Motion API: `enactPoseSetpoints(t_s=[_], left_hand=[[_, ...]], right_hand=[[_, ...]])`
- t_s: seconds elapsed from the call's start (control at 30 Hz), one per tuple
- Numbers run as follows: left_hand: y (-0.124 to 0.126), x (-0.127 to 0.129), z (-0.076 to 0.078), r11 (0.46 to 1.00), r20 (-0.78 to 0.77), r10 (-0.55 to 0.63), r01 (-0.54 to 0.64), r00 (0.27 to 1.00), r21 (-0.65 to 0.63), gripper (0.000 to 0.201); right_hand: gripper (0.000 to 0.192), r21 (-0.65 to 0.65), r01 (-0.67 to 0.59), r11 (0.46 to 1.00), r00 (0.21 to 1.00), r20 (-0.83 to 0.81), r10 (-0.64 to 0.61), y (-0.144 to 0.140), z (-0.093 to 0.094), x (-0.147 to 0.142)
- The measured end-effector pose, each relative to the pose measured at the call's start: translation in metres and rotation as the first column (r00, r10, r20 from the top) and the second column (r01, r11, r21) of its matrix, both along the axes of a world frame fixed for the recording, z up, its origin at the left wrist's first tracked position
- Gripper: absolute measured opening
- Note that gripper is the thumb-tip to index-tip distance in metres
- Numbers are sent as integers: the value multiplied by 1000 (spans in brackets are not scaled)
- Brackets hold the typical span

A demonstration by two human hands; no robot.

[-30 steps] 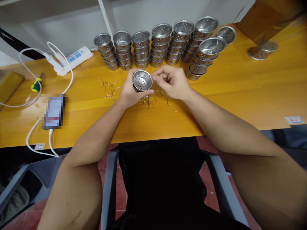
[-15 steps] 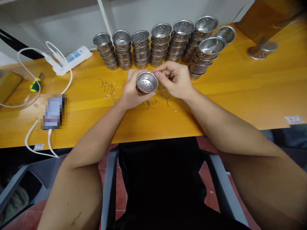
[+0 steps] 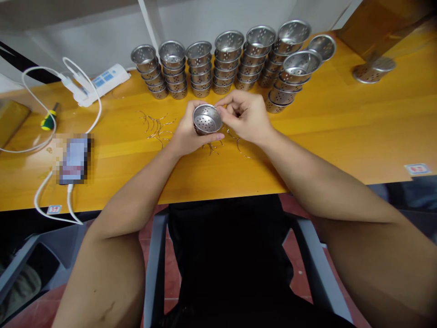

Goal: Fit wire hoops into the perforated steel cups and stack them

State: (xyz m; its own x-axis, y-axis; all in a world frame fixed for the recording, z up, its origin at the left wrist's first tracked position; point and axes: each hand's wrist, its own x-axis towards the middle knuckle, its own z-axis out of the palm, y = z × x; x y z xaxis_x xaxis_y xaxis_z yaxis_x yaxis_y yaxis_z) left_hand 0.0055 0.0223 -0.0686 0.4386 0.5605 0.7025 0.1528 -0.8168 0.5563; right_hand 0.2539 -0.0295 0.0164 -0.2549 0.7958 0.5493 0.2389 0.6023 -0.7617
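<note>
Above the middle of the counter (image 3: pixel 327 136), at its near half, a perforated metal cup (image 3: pixel 207 120) sits in the grip of the left hand (image 3: pixel 186 132), mouth up and tipped slightly toward the near side, fingers round its far-left wall and thumb along its near wall. The right hand (image 3: pixel 249 116) is at the cup's right rim, thumb and forefinger closed together in a pinch; whatever is between those fingertips is too small to tell. Thin curved wires (image 3: pixel 156 126) lie scattered on the counter to the left of the cup, with more just on its near side and to its right. Beyond the hands, stacks of similar cups (image 3: pixel 201 73) stand in a row along the far side, another stack (image 3: pixel 284 86) standing nearer at the row's right end. Farther right, a lone cup (image 3: pixel 373 72) rests upside down beside a brown box (image 3: pixel 378 29). To the left are a white power strip (image 3: pixel 102 85), a green-and-yellow screwdriver (image 3: pixel 49 120) and a phone (image 3: pixel 74 159) with a white cable plugged into its near end.
</note>
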Motion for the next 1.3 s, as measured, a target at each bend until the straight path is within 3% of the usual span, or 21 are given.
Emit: enactPoseSetpoints(t_s=[0.2, 0.37, 0.67, 0.8, 1.03, 1.2, 1.3], left_hand=[[-1, 0, 0, 999, -45, 19, -20, 999, -32, 116], [-10, 1, 10, 998, -43, 17, -20, 999, -67, 117], [-18, 4, 22, 994, -63, 47, -53, 997, -98, 117], [-21, 5, 23, 988, -69, 78, -87, 995, -131, 106], [-20, 1, 22, 966, -27, 15, -21, 1000, -257, 85], [-15, -3, 17, 967, -53, -45, 31, 998, -252, 101], [-13, -3, 12, 973, -62, -38, 23, 997, -231, 101]], right_hand=[[49, -10, 24, 1000, 1000, 1, -24, 4, -8, -2], [37, -14, 49, 999, 999, -21, -50, 4, -12, -7], [29, -91, 9, 996, 999, -41, -12, 3, -12, -13], [30, -141, -25, 990, 997, -79, 14, 7, -12, -13], [67, -253, -314, 915, 947, -149, 284, 0, 12, 0], [76, -298, -330, 896, 943, -158, 294, -2, 17, 2], [78, -301, -310, 902, 947, -174, 268, -1, 14, -2]])
